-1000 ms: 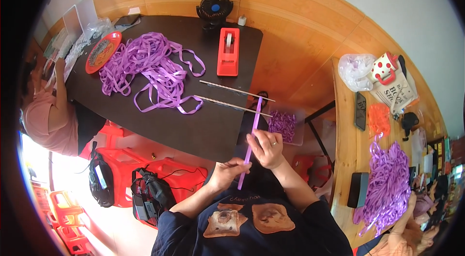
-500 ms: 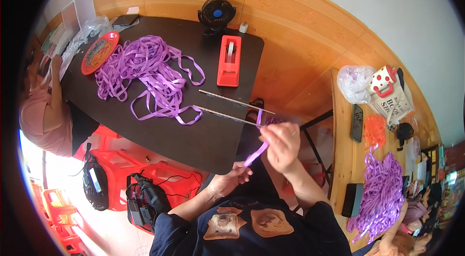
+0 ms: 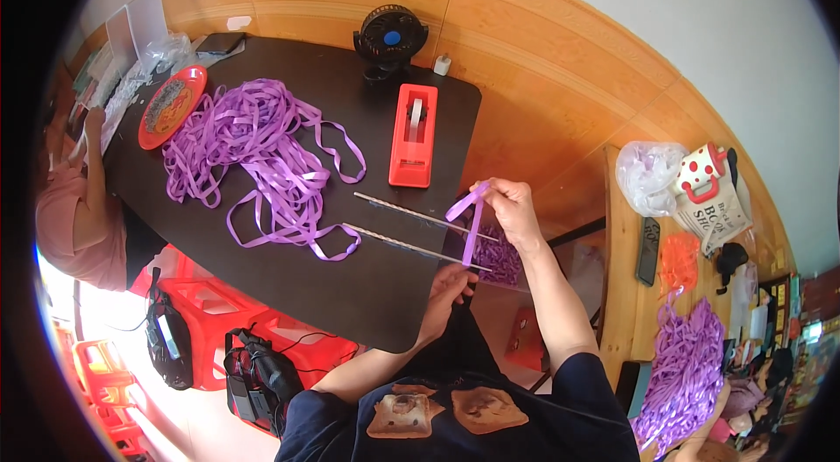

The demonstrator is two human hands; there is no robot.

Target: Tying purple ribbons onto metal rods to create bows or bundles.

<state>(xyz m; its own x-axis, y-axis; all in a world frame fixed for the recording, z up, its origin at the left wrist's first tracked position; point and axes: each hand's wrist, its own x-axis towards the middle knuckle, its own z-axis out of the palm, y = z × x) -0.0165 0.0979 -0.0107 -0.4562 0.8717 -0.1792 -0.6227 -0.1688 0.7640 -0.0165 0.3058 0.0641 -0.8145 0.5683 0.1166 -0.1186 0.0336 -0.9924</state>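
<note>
Two thin twisted metal rods [image 3: 398, 243] jut side by side past the right edge of the dark table. A strip of purple ribbon [image 3: 472, 234] crosses both near their tips. My right hand [image 3: 514, 215] pinches the ribbon above the far rod, where a loop bends back to the left. Below the near rod's tip is my left hand [image 3: 444, 294], its fingers curled close to the ribbon; what they hold is hidden. A big tangled heap of purple ribbon [image 3: 262, 138] lies on the table, its loose loop reaching toward the rods.
On the dark table [image 3: 350, 304] stand a red tape dispenser [image 3: 412, 143], a black fan [image 3: 391, 38] and a red plate [image 3: 194, 82]. A clear bin of purple pieces [image 3: 499, 259] sits below the rods. More ribbon [image 3: 687, 366] covers the wooden bench. At left, another person [image 3: 79, 217] works.
My right hand has risen past the far rod, drawing the ribbon up across both rods. My left hand has shifted right and up, to beneath the near rod's tip. The view has tilted slightly.
</note>
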